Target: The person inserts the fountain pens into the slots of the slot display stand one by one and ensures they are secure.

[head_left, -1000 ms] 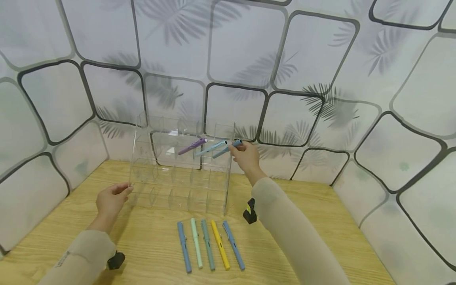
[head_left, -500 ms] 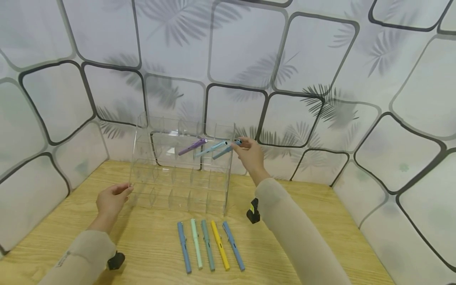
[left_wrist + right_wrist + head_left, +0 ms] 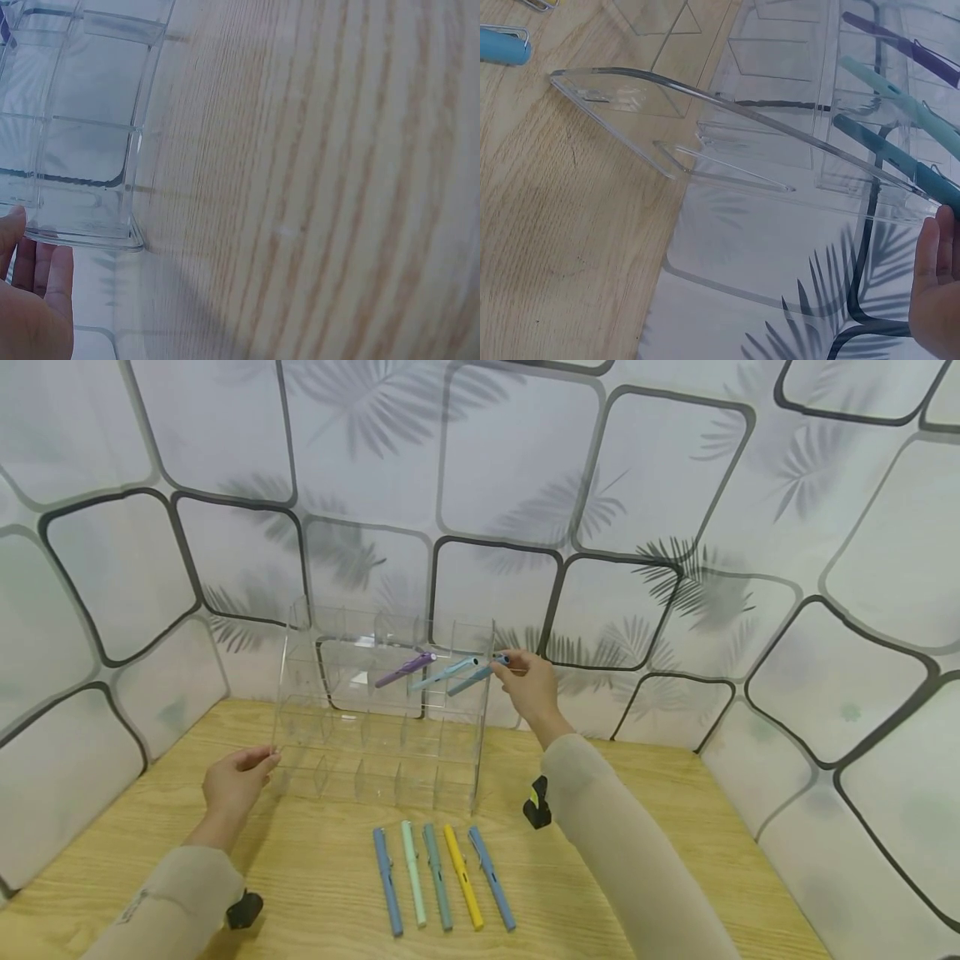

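Observation:
A clear acrylic tiered display rack [image 3: 382, 735] stands on the wooden table. My left hand [image 3: 234, 781] pinches its left side panel near the lower front; in the left wrist view the thumb and fingers lie at the panel's edge. Across one upper tier rest a purple pen [image 3: 405, 669], a light blue pen [image 3: 446, 672] and a blue pen [image 3: 477, 677], side by side and slanted. At the rack's right edge is my right hand [image 3: 531, 689], beside the capped end of the blue pen. Its fingers [image 3: 928, 251] look straight in the right wrist view, right at the side panel.
In front of the rack lie several pens in a row: a blue pen [image 3: 387, 881], a mint pen [image 3: 413, 872], a green pen [image 3: 438, 877], a yellow pen [image 3: 463, 877] and another blue pen [image 3: 492, 877]. A patterned curtain [image 3: 495, 468] surrounds the table [image 3: 637, 793].
My right hand has shifted slightly right, away from the blue pen's end, and the pen has stayed on the rack. My left hand has kept its place.

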Demonstrator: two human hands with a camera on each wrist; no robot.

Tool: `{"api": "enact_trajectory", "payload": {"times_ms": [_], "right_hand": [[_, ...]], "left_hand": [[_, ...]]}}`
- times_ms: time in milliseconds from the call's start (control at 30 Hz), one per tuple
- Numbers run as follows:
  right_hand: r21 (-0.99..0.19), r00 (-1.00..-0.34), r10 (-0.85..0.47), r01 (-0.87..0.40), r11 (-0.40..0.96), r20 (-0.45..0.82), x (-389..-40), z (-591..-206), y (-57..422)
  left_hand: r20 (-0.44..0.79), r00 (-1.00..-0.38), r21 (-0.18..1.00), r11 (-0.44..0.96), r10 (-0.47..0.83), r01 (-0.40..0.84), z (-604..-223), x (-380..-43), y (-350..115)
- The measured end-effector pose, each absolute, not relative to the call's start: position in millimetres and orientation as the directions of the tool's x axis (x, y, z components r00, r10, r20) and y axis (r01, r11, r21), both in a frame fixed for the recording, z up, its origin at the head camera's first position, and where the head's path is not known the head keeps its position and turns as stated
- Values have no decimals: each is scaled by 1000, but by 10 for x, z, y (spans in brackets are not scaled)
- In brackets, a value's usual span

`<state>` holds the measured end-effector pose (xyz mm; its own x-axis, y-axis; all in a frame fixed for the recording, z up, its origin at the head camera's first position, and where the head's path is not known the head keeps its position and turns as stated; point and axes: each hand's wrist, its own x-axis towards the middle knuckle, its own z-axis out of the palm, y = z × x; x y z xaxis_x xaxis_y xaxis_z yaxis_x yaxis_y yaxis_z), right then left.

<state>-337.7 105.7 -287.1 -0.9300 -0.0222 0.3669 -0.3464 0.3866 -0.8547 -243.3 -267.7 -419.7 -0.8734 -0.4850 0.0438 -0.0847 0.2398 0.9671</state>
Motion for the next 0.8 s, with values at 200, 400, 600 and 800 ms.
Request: {"api": "enact_trajectory", "payload": {"times_ms": [200, 400, 600, 800], "right_hand": [[-847, -932, -84, -356, 396, 352, -3398, -2870, 1104], [-839, -926, -133, -377, 393, 353, -3399, -2862, 1139], [-845, -930, -132, -368, 388, 344, -3399, -2865, 1136], [-858, -930, -155, -367, 359, 333, -3391, -2879, 1181]], "left_hand": [[46, -872, 963, 252, -488, -90, -4202, -2431, -2674], [39, -875, 961, 257, -483, -99, -4198, -2430, -2673], [40, -871, 960, 261, -490, -103, -4194, -2435, -2668], [45, -873, 957, 272, -486, -103, -4189, -2425, -2668]]}}
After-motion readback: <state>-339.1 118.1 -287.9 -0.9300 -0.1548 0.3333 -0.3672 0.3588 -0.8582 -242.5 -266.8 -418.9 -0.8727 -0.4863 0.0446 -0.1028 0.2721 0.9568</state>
